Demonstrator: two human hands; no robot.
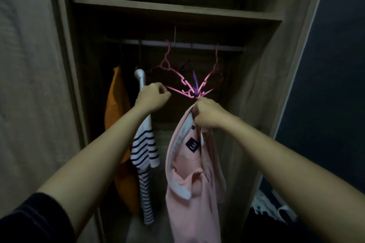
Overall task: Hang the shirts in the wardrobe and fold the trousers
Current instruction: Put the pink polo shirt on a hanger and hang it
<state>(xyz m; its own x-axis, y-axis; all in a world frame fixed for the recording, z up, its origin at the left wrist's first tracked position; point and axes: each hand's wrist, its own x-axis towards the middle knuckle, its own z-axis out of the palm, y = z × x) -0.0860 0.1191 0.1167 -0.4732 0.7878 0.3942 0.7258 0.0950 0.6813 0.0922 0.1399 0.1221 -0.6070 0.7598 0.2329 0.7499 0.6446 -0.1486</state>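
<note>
Under the rail holding two shirts and two pink hangers, the left hand pinches one hanger while the right hand clenches a third, pink shirt.

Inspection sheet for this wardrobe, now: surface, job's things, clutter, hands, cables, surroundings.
Surface: wooden shelf above the rail; wardrobe floor too dark to judge.
Job's things: pink shirt off the rail, hanging from the right hand; striped shirt and orange garment hang at left; pink hangers hooked on the rail, a purple hanger among them.
Clutter: pale fabric heap at lower right, outside the wardrobe.
Hands: left hand pinches an arm tip of one of the pink hangers; right hand grips the pink shirt's collar.
Cables: nothing seen.
Surroundings: dark wall at right, beige panel at left.
</note>
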